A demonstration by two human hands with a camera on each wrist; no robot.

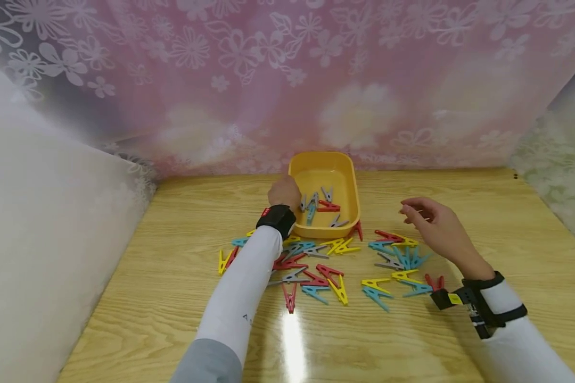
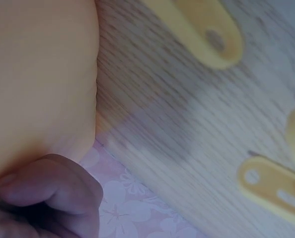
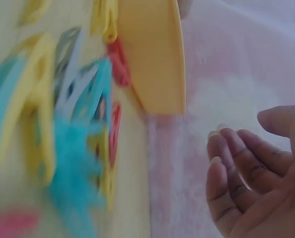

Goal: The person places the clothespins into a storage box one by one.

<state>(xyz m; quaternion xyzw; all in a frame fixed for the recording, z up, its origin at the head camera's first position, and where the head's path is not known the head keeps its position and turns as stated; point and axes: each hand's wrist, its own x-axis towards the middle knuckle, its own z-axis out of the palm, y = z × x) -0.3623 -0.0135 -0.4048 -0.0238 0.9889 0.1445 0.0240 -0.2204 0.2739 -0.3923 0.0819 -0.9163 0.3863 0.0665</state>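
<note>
Yellow smooth-walled bin, round-cornered, stood on grained wood table. Left hand gripped bin's left rim; right hand hung relaxed, thumb apart, right of bin. Forked pegs lay inside and before it; bare wood flanked both sides.

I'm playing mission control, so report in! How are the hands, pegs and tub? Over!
Left hand curled at left rim of tub; right hand open, empty. Some pegs in tub, many on table. Possible snag: red peg by tub's near corner.
</note>
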